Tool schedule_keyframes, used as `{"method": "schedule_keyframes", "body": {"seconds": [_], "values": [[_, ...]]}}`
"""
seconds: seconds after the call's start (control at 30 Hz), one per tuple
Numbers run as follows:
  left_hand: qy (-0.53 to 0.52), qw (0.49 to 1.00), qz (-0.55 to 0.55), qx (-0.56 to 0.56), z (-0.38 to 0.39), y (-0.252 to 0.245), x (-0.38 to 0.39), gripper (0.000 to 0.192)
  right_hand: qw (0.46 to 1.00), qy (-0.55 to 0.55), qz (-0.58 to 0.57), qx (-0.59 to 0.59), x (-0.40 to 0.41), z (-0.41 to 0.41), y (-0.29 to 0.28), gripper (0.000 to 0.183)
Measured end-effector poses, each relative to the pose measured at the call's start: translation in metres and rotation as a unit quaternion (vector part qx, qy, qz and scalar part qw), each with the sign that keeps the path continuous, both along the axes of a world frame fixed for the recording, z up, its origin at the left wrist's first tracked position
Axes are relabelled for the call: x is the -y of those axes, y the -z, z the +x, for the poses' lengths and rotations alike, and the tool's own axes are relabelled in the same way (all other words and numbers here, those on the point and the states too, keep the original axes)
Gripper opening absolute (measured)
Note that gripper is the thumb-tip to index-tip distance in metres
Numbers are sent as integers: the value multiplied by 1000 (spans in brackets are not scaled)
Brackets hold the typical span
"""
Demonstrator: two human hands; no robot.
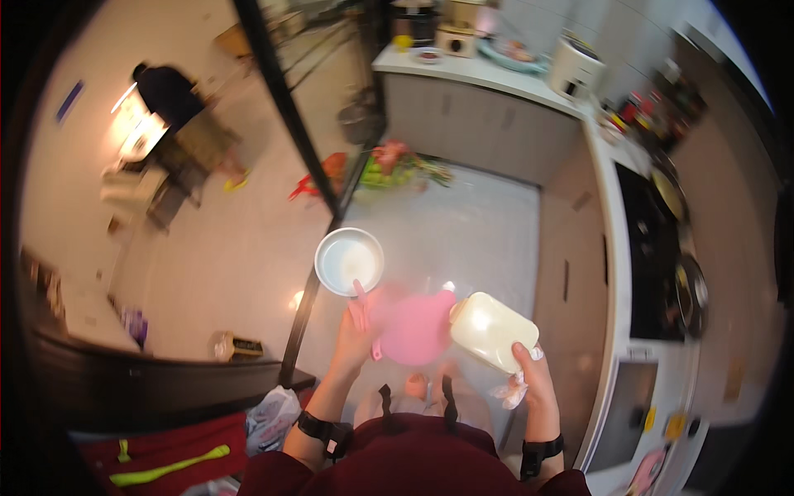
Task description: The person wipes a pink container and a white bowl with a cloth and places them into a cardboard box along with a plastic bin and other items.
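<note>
My left hand grips a small round pan, white-rimmed with a pale inside, together with a pink object that is flat, rounded and blurred; its exact kind cannot be told. A pink piece like a handle rises past my left fingers to the pan's rim. In my right hand is a cream-coloured container or board with rounded corners, its near end under my thumb. Crumpled white material, plastic or tissue, hangs at that end. The left edge of the cream thing is close to the pink object.
A white counter bears a toaster-like white appliance. To the right, a black cooktop holds pans. Bags of vegetables lie on the floor by a dark door frame. Another person bends over a lit table at the upper left.
</note>
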State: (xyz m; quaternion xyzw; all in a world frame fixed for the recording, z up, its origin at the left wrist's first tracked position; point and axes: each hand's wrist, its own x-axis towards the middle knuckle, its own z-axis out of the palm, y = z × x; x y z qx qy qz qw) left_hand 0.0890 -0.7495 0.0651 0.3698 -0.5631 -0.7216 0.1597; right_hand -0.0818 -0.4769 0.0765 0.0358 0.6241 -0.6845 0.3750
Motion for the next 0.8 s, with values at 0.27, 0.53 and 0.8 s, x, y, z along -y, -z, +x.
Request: {"method": "schedule_keyframes", "body": {"seconds": [0.27,0.53,0.8], "values": [[-273,961,44,23,44,7,121,38,953,-300,-34,5,251,-63,18,58],[-434,901,-8,9,62,-4,231,47,879,-474,-41,6,480,-78,21,57],[-487,872,-40,-23,100,6,399,29,856,-513,-67,-9,693,-44,38,57]]}}
